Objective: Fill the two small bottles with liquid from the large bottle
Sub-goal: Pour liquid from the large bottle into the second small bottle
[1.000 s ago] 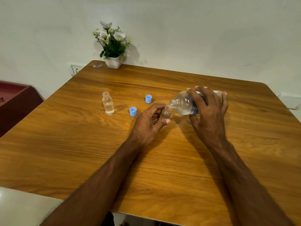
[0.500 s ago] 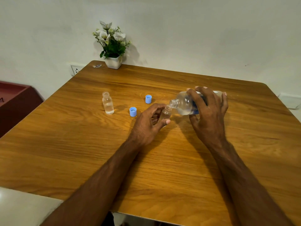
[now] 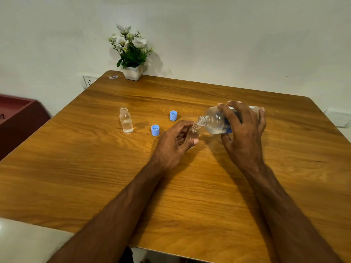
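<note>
Tilting the large bottle (image 3: 218, 121) with your right hand (image 3: 245, 133) wrapped around it, you bring its mouth to the small bottle (image 3: 194, 130), which your left hand (image 3: 175, 143) grips mid-counter (image 3: 190, 186) so it cannot tip. The other bottle (image 3: 126, 120), holding liquid, stands aside toward the left edge, both caps (image 3: 155, 130) off.

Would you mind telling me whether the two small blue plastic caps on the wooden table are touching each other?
Apart. The head view shows bare wooden table between the nearer blue plastic cap and the farther blue plastic cap.
</note>
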